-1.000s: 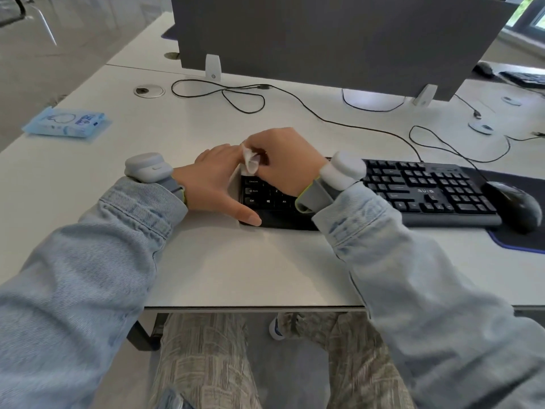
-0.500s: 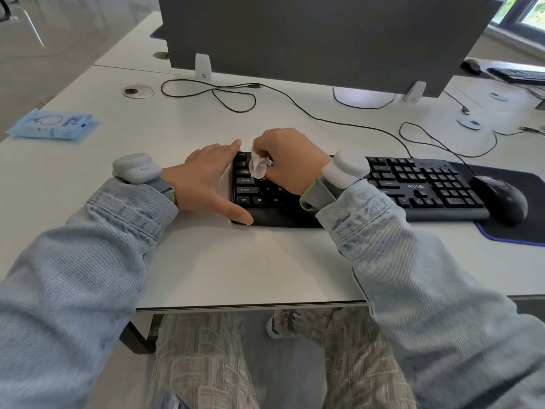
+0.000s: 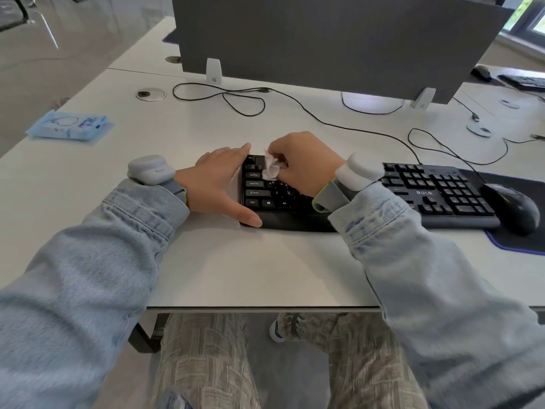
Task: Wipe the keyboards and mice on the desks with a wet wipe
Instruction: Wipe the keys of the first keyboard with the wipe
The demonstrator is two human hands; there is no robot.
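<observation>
A black keyboard (image 3: 436, 190) lies across the white desk (image 3: 265, 267). My right hand (image 3: 303, 163) pinches a crumpled white wet wipe (image 3: 272, 166) and holds it on the keys at the keyboard's left end. My left hand (image 3: 218, 184) lies flat against the keyboard's left edge, fingers straight, thumb along the front corner. A black mouse (image 3: 513, 206) sits on a dark mouse pad (image 3: 528, 246) to the right of the keyboard. The middle keys are hidden by my right wrist.
A blue pack of wet wipes (image 3: 70, 125) lies at the desk's far left. A grey divider panel (image 3: 324, 39) stands behind, with black cables (image 3: 236, 98) looping in front of it. Another keyboard (image 3: 525, 81) and mouse (image 3: 480, 72) sit at the far right.
My right hand with the wipe has slid a little rightward and down over the left keys, uncovering the leftmost column. The left hand has stayed at the keyboard's edge.
</observation>
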